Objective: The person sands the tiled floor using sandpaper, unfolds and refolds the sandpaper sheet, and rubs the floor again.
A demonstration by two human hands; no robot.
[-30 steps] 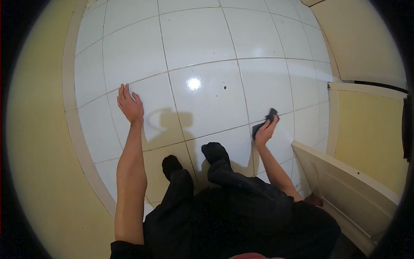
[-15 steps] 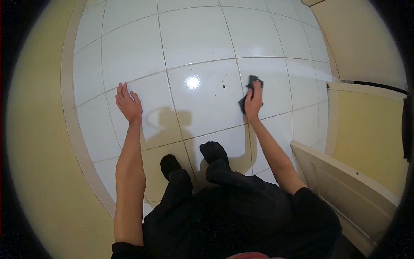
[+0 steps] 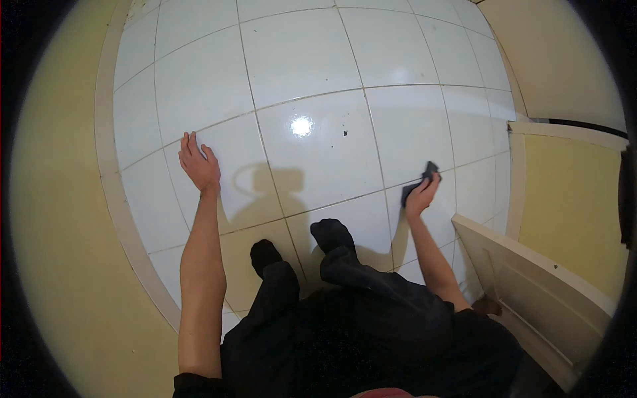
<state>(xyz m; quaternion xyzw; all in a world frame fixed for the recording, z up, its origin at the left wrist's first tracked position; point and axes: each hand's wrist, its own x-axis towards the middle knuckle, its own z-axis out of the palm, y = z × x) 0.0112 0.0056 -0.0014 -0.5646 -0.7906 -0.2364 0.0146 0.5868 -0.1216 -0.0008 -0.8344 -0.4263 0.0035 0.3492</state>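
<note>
My left hand (image 3: 200, 164) rests on the white tiled floor (image 3: 305, 63), palm down with the fingers apart and nothing in it. Over at the right, my right hand (image 3: 422, 196) is closed on a dark grey cloth (image 3: 430, 172) against the tiles. Parts of the cloth stick out past the fingertips and on the left side of the hand; the rest is hidden under the palm. Small dark specks (image 3: 345, 133) lie on the tile between my two hands.
Below my hands are my feet in black socks (image 3: 267, 254). A cream door (image 3: 531, 268) stands at the lower right, near my right forearm. Yellowish walls (image 3: 63, 219) with a baseboard (image 3: 106, 152) run along the left. My shadow falls on the middle tiles.
My right hand has swept the cloth down and to the right across the tiles, toward the door. My left hand stays in nearly the same place.
</note>
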